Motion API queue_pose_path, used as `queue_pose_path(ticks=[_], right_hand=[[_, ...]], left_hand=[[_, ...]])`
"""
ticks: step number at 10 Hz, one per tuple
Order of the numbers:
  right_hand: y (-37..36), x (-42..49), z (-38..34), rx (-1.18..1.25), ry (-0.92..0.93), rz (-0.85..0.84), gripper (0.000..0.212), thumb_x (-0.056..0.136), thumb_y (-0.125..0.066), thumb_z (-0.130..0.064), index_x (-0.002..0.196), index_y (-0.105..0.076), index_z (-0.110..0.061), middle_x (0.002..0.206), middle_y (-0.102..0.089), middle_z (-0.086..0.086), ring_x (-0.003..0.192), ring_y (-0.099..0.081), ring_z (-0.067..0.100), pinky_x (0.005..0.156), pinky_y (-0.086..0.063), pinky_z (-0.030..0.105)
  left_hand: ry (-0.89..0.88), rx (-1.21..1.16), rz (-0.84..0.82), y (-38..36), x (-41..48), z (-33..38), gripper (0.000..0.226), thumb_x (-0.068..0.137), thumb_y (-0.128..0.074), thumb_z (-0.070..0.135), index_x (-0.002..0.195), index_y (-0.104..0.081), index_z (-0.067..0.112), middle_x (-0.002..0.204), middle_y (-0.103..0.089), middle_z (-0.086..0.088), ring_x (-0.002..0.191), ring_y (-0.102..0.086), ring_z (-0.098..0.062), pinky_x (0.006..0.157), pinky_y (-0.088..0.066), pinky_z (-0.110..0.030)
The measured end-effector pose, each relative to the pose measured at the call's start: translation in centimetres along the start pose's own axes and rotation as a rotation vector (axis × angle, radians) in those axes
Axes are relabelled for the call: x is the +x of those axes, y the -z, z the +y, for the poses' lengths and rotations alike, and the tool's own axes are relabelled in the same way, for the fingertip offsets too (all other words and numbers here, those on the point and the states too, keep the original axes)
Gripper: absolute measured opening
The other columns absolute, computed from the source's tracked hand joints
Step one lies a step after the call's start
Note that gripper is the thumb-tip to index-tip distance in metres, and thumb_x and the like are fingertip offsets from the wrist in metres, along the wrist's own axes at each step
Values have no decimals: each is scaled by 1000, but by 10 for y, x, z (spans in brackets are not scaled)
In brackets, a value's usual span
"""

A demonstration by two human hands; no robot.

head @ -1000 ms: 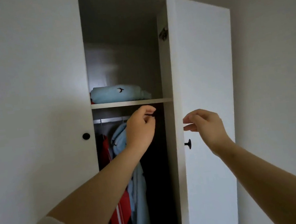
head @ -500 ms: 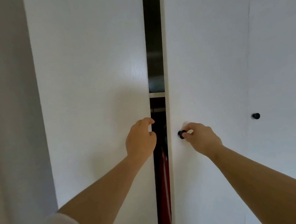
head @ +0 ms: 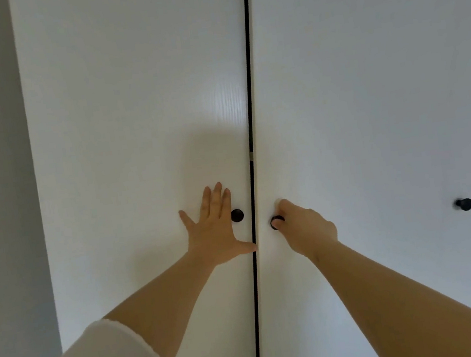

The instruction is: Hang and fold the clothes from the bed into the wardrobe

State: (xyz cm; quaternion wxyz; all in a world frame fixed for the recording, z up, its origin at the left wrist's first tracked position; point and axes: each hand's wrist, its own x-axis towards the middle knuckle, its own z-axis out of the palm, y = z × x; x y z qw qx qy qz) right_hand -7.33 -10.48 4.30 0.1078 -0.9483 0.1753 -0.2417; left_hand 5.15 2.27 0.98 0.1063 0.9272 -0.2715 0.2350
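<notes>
Our left hand [head: 216, 231] presses flat on the left wardrobe door [head: 132, 132], grip spread apart, just beside its black knob [head: 237, 215]. Our right hand [head: 304, 229] keeps its grip clamped on the other knob [head: 277, 220] of the right wardrobe door [head: 368, 101]. A thin dark gap separates the doors.

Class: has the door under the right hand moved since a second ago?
Yes. The right door swung shut, leftward across the fixed shelf, now only a sliver in the gap.

Single head camera, close up, facing wardrobe doors [head: 134, 101].
</notes>
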Motion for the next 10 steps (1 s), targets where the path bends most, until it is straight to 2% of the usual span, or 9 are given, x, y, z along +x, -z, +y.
queue_pose_path(ticks=[2, 3, 4, 5, 6, 7, 8, 9, 10], right_hand=[[-18, 30, -1, -7, -2, 41, 15, 99, -33, -33, 103, -43, -22, 71, -45, -3, 83, -46, 24, 67, -35, 32], [-22, 40, -1, -19, -3, 54, 15, 99, -33, -33, 104, -42, -22, 69, -41, -5, 85, -43, 24, 68, -36, 33], [-26, 45, 1, -34, 3, 52, 12, 99, -32, -32, 104, -39, -25, 68, -36, -8, 86, -38, 23, 69, -35, 34], [-25, 49, 0, -32, -12, 33, 10, 98, -33, -33, 102, -38, -25, 69, -36, -8, 88, -37, 23, 69, -37, 35], [-27, 49, 0, -21, -13, 41, 10, 99, -32, -33, 103, -39, -25, 69, -37, -7, 89, -37, 23, 69, -36, 35], [-30, 50, 1, 7, -5, 54, 14, 99, -32, -31, 106, -40, -22, 69, -37, -6, 89, -40, 25, 66, -36, 33], [-34, 50, 3, 48, 21, 73, 12, 99, -34, -30, 101, -40, -20, 71, -43, -2, 89, -48, 29, 64, -37, 31], [-35, 45, 4, 183, 4, 89, 13, 98, -39, -29, 100, -44, -18, 81, -52, 1, 91, -53, 31, 64, -40, 31], [-39, 34, 7, 428, -22, 101, 25, 96, -44, -29, 119, -51, -20, 91, -58, 1, 90, -56, 24, 70, -47, 33]], left_hand=[[17, -34, 162, -20, 4, 4, 122, 59, -37, 88, 132, 37, 25, 130, 57, 13, 128, 45, -12, 104, 5, -69], [48, 3, 270, -31, 6, 9, 122, 63, -44, 83, 132, 35, 21, 132, 54, 8, 124, 47, -16, 102, 2, -71], [48, 54, 381, -35, 9, 12, 126, 59, -57, 78, 141, 14, 15, 151, 23, -1, 138, 21, -23, 99, -9, -75], [43, 84, 410, -35, 9, 11, 126, 51, -64, 77, 143, -8, 11, 152, -1, -4, 142, -10, -26, 95, -19, -75], [32, 100, 416, -33, 9, 11, 126, 53, -63, 77, 143, -6, 10, 151, 2, -6, 143, -9, -28, 95, -20, -76], [40, 136, 393, -29, 7, 12, 126, 50, -64, 78, 143, -20, 7, 153, -19, -10, 139, -26, -32, 90, -29, -75], [47, 158, 333, -30, 9, 10, 128, 61, -54, 79, 143, 12, 8, 153, 17, -10, 142, 7, -33, 96, -20, -75], [52, 161, 210, -29, 8, 8, 126, 69, -44, 79, 123, 49, 13, 128, 58, -3, 132, 38, -28, 101, -7, -72], [35, 176, 133, -19, 4, 8, 122, 72, -47, 74, 128, 44, 15, 132, 56, -1, 138, 31, -26, 103, -9, -70]])
